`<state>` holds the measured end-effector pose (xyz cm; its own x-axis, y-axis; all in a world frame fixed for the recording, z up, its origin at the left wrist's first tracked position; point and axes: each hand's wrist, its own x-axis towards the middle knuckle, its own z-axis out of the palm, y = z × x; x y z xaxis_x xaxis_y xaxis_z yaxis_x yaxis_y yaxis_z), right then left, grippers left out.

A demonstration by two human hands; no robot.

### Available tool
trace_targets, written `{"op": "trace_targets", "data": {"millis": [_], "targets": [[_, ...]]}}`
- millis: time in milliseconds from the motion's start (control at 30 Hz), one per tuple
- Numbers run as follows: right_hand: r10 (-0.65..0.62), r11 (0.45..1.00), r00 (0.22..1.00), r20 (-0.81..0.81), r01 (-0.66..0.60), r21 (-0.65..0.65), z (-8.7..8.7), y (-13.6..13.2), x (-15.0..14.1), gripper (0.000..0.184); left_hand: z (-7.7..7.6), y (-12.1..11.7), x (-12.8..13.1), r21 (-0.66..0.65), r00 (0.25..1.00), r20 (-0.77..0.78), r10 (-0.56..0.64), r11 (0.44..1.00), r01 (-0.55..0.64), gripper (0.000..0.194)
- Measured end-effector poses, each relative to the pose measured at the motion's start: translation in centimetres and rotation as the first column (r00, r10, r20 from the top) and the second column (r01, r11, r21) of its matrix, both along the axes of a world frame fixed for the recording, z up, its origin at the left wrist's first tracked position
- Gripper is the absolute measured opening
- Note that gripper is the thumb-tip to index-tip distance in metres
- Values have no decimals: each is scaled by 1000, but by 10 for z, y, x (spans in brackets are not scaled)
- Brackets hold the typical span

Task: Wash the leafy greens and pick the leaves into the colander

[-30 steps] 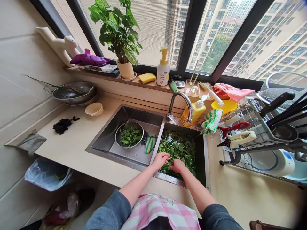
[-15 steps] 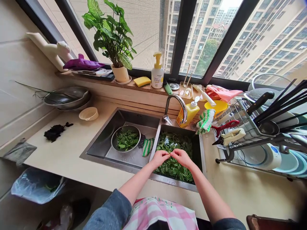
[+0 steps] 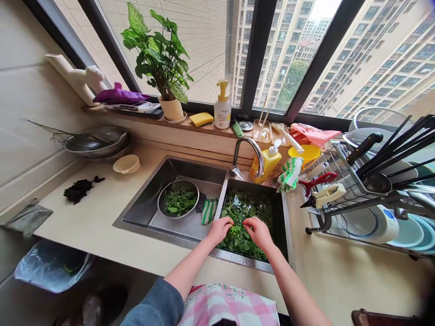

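Note:
Over the right sink basin [image 3: 287,226], full of water and leafy greens [image 3: 243,244], both hands are held low with a small gap between them. My left hand [image 3: 220,229] is closed in a pinch, and a bright green sprig shows at its fingertips. Thumb and fingers of my right hand [image 3: 259,232] are pressed together; what they hold, if anything, is too small to make out. A round pan [image 3: 161,209] with more picked greens [image 3: 180,200] sits in the left basin [image 3: 136,213], beside a green-and-white striped cloth [image 3: 209,211].
The faucet [image 3: 237,149] arches behind the basins, next to a yellow soap bottle [image 3: 267,164]. At right stands a dish rack [image 3: 326,213] with bowls, a knife [image 3: 365,148] and scissors [image 3: 319,181]. A wok [image 3: 97,138] and a small cream bowl [image 3: 127,164] are at left.
My hands, whose fingertips met over the greens, have moved apart, the left hand a little left and the right slightly right. The camera view has shifted slightly.

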<state>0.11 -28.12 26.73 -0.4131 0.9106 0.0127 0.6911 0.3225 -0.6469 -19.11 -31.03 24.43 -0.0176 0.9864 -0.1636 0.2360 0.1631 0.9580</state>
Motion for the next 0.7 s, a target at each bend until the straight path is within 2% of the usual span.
{"op": "trace_targets", "data": {"millis": [100, 200, 400, 467, 567, 633, 700], "targets": [[95, 995, 993, -77, -95, -2, 0, -3, -2, 20, -3, 0, 3, -11, 994, 114, -2, 1000, 3, 10], [149, 989, 987, -62, -149, -5, 3, -5, -4, 19, -2, 1, 5, 1, 979, 202, -12, 1000, 12, 10], [139, 990, 990, 31, -139, -13, 5, -9, -10, 16, -1, -3, 10, 34, 973, 228, -35, 999, 28, 11], [59, 998, 998, 1, -59, -7, 1, -11, -13, 15, -1, -6, 12, 51, 983, 180, -26, 999, 17, 11], [-144, 989, 978, -150, 138, -51, -8, -10, -18, 15, 1, -10, 15, 113, 993, 116, 29, 993, -43, 11], [-310, 949, 908, -282, 275, -156, -12, -8, -19, 18, 5, -11, 15, 164, 990, 118, 75, 982, -94, 12], [-439, 896, 812, -385, 360, -262, -11, -5, -18, 22, 9, -10, 13, 206, 988, 124, 94, 971, -118, 12]]}}
